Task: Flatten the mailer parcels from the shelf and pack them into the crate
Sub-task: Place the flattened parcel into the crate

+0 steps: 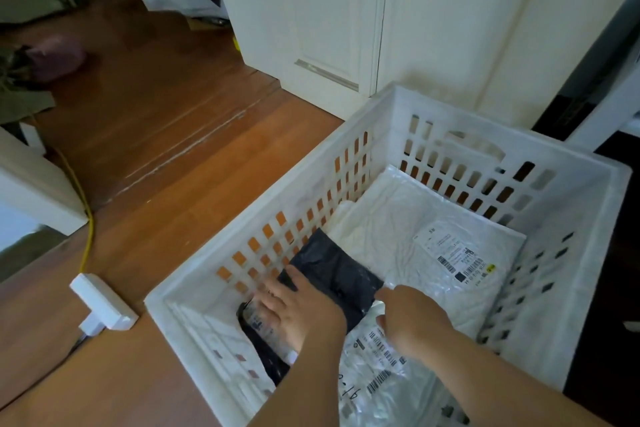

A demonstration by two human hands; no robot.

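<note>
A: Report the frame, left to right.

B: Lower left: a white power strip (104, 302) on the wood floor (166, 135), with a yellow cable (88, 229) running up from it. Upper centre: white cabinet doors (346, 10).

A: Crate position?

B: The white crate (588, 204) fills the lower right. Inside lie 3 mailers: a black mailer (332, 270) at its left, a large white mailer (415, 229) behind it, and a labelled mailer (377, 357) at the near edge.

A: Hand states?

B: The left hand (294, 308) lies flat, fingers extended, pressing the black mailer. The right hand (412, 319) rests at that mailer's right edge; its fingers are hidden, so I cannot tell its grip.
</note>
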